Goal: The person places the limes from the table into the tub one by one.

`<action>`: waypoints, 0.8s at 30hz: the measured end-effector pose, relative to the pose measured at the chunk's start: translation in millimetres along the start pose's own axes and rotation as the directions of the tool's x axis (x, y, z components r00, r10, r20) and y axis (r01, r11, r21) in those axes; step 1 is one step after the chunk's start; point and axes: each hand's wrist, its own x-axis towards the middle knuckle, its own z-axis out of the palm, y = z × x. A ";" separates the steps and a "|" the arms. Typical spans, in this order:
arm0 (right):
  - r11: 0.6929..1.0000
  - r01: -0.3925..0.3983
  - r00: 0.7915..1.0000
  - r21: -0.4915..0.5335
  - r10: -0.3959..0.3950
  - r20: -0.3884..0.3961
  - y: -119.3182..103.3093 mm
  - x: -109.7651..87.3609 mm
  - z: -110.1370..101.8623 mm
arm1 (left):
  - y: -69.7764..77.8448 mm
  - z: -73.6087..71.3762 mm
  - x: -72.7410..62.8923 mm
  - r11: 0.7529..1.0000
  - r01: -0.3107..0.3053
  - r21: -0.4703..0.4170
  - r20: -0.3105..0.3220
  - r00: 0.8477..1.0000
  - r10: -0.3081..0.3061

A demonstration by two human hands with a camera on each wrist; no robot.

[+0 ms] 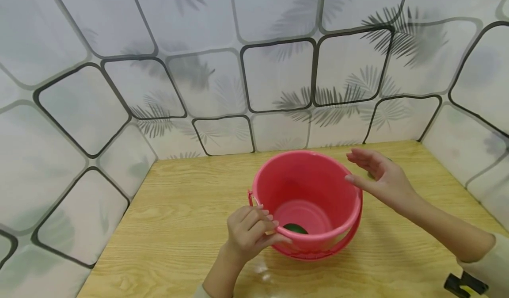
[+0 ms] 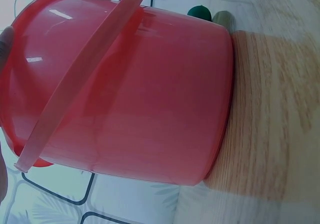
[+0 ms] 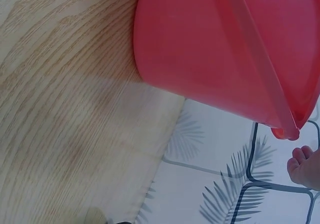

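Note:
A pink plastic bucket (image 1: 306, 187) stands upright on the wooden table, its handle folded down along the near side. My left hand (image 1: 250, 231) grips the near-left rim, fingers over the edge. Beside the right rim is my right hand (image 1: 383, 181), fingers extended and thumb held apart, with nothing in it; whether the thumb touches the rim I cannot tell. Inside the bucket, part of a dark green thing (image 1: 295, 228) shows, the near rim covering the rest. In the left wrist view, a green rounded object (image 2: 200, 12) and an olive-brown one (image 2: 223, 19) show beyond the bucket.
The wood-grain table (image 1: 187, 209) reaches back to walls (image 1: 278, 77) covered in a leaf and rounded-square pattern. Behind the right hand, a small greenish object (image 1: 371, 174) is mostly hidden. A black device (image 1: 465, 284) sits at the right sleeve.

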 end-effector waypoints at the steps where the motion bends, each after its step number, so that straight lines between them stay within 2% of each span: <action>1: 1.000 0.002 1.000 -0.002 -0.002 -0.003 0.7 -0.1 -0.5 | 0.1 0.1 -0.1 1.000 0.001 -0.001 0.001 1.000 -0.001; 24: 0.998 0.050 0.998 -0.025 -0.050 -0.035 13.7 -3.9 -11.8 | 1.5 1.7 -0.7 1.000 0.012 -0.003 -0.008 1.000 -0.012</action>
